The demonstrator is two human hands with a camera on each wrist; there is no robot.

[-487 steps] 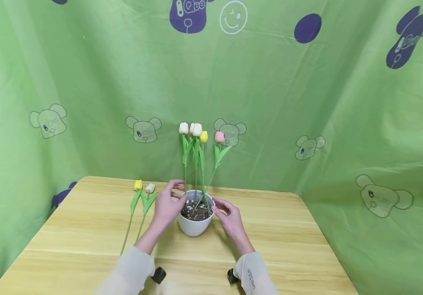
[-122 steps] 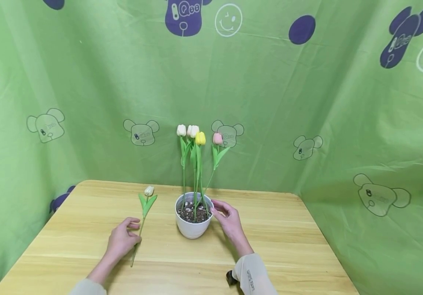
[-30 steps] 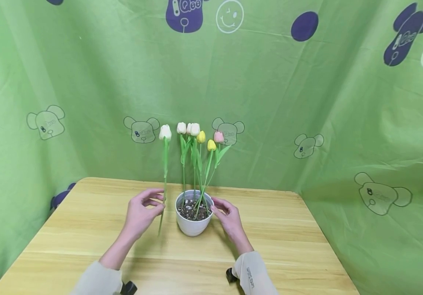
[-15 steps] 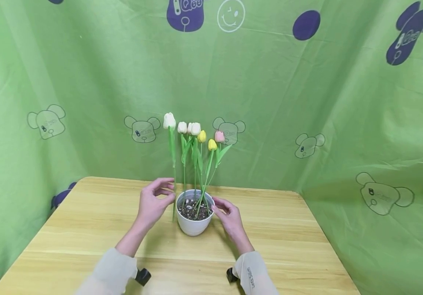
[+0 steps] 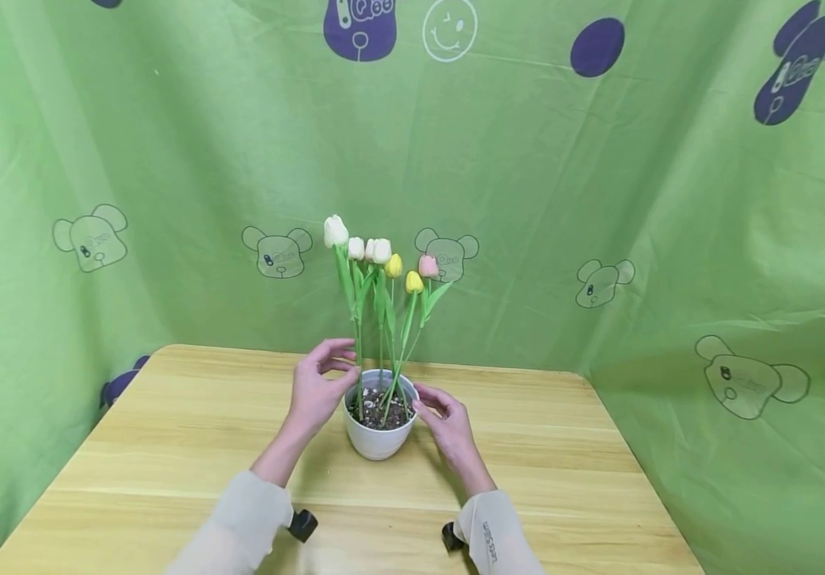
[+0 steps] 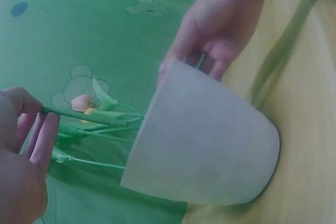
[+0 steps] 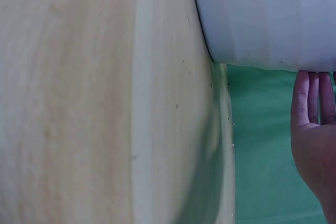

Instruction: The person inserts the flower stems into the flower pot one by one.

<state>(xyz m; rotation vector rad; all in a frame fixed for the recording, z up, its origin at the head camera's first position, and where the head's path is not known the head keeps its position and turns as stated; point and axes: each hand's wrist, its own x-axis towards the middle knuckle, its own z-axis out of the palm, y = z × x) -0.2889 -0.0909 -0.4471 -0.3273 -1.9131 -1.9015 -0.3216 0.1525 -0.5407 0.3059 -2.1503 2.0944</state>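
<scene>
My left hand (image 5: 319, 387) pinches the green stem of a white tulip (image 5: 336, 231) between thumb and fingers. The left wrist view shows the stem (image 6: 86, 116) with its lower end just outside the pot's mouth. A white flower pot (image 5: 378, 441) of dark, speckled soil (image 5: 376, 409) stands upright on the table. In it are white tulips (image 5: 382, 251), two yellow tulips (image 5: 414, 282) and a pink tulip (image 5: 428, 266). My right hand (image 5: 450, 427) holds the pot's right side, thumb at the rim; its fingers (image 7: 313, 95) touch the wall.
The pot stands toward the back of a light wooden table (image 5: 541, 463). Just behind the table's far edge hangs a green curtain (image 5: 513, 176) with printed bears, which also closes off both sides. Black wrist cameras sit at both sleeves.
From lying on the table, the white tulip was picked up by my left hand and carried right, over the pot. Earlier, a second yellow tulip went into the pot. My right hand stays put.
</scene>
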